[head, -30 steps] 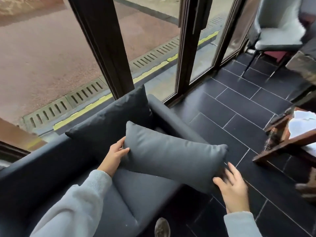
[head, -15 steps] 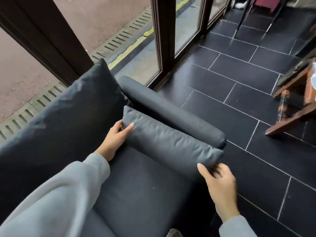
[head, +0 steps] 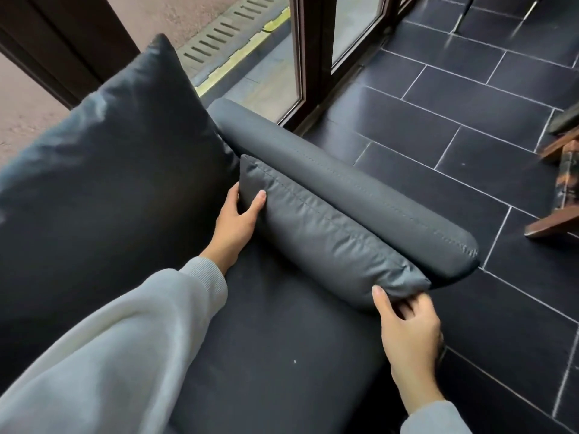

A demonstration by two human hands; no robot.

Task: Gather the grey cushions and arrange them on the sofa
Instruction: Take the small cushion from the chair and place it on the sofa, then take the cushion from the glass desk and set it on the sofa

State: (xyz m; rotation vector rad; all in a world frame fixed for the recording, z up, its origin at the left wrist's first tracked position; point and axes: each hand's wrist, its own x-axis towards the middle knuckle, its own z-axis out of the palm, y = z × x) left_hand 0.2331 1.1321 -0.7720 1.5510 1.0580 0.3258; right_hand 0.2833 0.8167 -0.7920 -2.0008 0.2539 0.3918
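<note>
A long grey cushion lies on the sofa seat, pressed lengthwise against the padded armrest, with the two hands well apart at its opposite ends. The left hand clasps the far end, thumb on the front face and fingers tucked behind it, next to the large dark back cushion. The right hand pinches the near corner at the seat's front edge, thumb on top and fingers curled beneath, above the dark tiled floor.
</note>
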